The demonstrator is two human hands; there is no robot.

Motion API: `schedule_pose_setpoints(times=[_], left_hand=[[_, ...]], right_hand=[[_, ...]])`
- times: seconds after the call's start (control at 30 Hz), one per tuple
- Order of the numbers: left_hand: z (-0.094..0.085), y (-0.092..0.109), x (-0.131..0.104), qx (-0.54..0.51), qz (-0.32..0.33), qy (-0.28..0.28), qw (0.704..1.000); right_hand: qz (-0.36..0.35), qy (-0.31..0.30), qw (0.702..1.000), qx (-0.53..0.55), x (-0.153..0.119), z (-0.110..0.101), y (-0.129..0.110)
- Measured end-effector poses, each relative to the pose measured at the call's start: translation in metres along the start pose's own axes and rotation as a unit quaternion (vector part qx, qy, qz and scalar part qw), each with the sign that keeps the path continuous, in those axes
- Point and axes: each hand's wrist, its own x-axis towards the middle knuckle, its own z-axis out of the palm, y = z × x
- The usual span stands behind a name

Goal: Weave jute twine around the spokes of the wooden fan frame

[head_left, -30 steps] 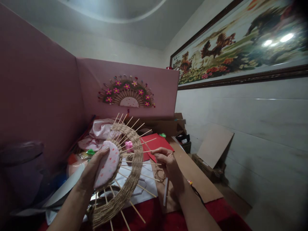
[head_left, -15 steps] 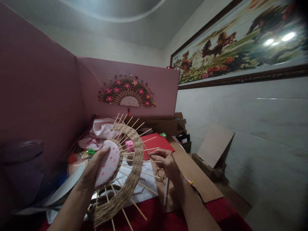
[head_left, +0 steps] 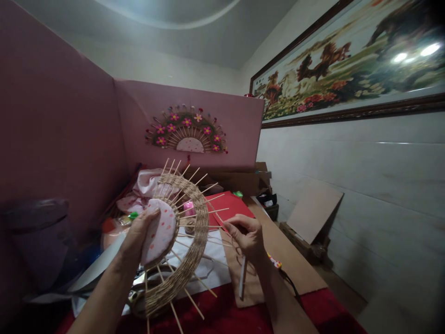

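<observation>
A half-round fan frame of thin wooden sticks, with a band of woven twine [head_left: 200, 234] across them, stands tilted in front of me. Its centre is a half-disc of white cloth with red spots [head_left: 162, 229]. My left hand [head_left: 141, 232] is closed round the straight side of this half-disc, thumb on the cloth. My right hand [head_left: 245, 232] is beside the right stick tips, thumb and forefinger pinched on a thin twine strand [head_left: 216, 214] that runs up-left to the woven band.
A finished flowered fan [head_left: 187, 132] hangs on the pink panel behind. Red paper [head_left: 231, 206], cardboard [head_left: 285, 250], scissors [head_left: 139, 297], crumpled pink cloth [head_left: 148, 183] and a ball of twine [head_left: 189, 226] lie around the frame. A framed horse picture hangs at right.
My right hand has drawn slightly right and down from the stick tips, and the strand now shows stretched. The fan frame has turned a little in my left hand.
</observation>
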Motion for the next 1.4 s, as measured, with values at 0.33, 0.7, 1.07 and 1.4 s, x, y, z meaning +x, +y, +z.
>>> schedule_pose_setpoints(times=[0.33, 0.7, 1.07, 1.4], left_hand=[[0.003, 0.002, 0.000, -0.047, -0.004, 0.006, 0.999], [0.005, 0.003, -0.001, -0.045, -0.008, 0.006, 0.999], [0.000, 0.004, 0.001, -0.058, -0.003, 0.002, 0.998], [0.005, 0.003, -0.002, -0.048, 0.005, 0.011, 0.999]], right_hand=[[0.077, -0.024, 0.989, 0.121, -0.001, 0.001, 0.009], [0.138, -0.088, 0.966, 0.200, -0.002, 0.013, 0.003], [0.117, -0.055, 0.978, 0.166, 0.001, 0.006, 0.007], [0.127, -0.073, 0.974, 0.171, -0.001, 0.011, 0.008]])
